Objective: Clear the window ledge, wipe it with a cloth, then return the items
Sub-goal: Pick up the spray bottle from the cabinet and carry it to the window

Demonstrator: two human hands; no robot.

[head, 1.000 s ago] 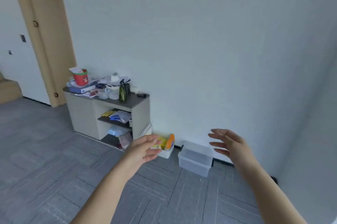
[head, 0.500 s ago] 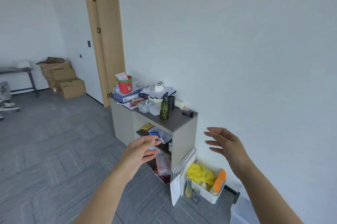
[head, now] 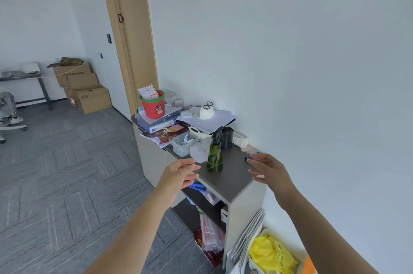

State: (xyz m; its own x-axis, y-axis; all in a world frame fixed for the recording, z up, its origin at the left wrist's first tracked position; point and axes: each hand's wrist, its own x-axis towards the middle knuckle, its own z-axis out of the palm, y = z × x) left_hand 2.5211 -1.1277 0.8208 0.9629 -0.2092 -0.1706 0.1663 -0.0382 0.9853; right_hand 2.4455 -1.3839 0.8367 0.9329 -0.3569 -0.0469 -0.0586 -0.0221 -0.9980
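Note:
A low cabinet with a dark grey top [head: 232, 175] stands against the white wall. On it sit a green spray bottle [head: 214, 157], a clear plastic cup [head: 200, 149], a clear box of small items [head: 182, 143], a red bucket [head: 154, 105], stacked papers with a white dome-shaped object [head: 206, 111] and a black canister [head: 226, 137] beside paper cups [head: 240, 139]. My left hand [head: 180, 173] hovers open just left of the spray bottle. My right hand [head: 268, 170] hovers open to the bottle's right, above the cabinet's near corner. No window ledge or cloth is in view.
Open shelves below hold a blue stapler [head: 197, 186] and a plastic bag [head: 211, 235]. A white basket with a yellow bag [head: 271, 253] sits on the floor by the wall. A wooden door frame [head: 131, 34], cardboard boxes [head: 85, 88] and a grey desk [head: 24, 77] lie further left.
The view has swung left and closed in on the cabinet. Both hands, empty and open throughout, now flank the spray bottle over the cabinet top.

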